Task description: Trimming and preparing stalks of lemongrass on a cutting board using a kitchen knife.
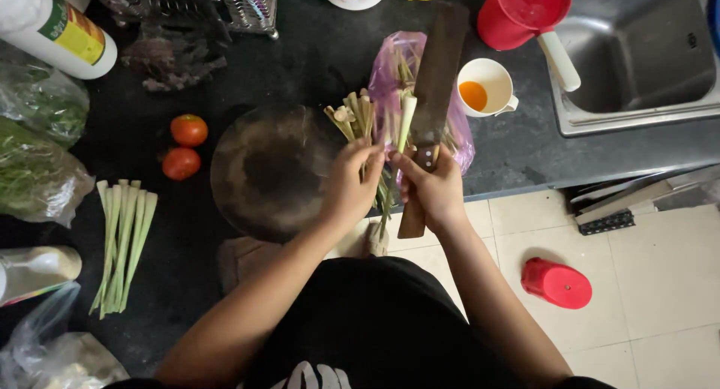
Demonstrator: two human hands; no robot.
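Two tomatoes (184, 147) lay on the table (315, 51), with one bundle of trimmed stalks (122, 243) near them and one round board (271, 171) in front of me. Behind the board one pink bag (397, 74) held more stalks. One cup (489, 87) with orange liquid stood by the sink (637, 66), one red jug (523, 12) just beyond it, and one red lid (557, 283) lay on the floor.

My right hand (433, 190) had its fingers pressed together around the handle of one cleaver (436, 81), blade pointing away from me over the bag. The same hand also pinched one pale stalk (405, 123) against the handle, upright beside the blade. My left hand (351, 185) reached in just beside the right, fingers curled on the lower part of that stalk, above the board's right edge. Both forearms angled inward, wrists nearly meeting.
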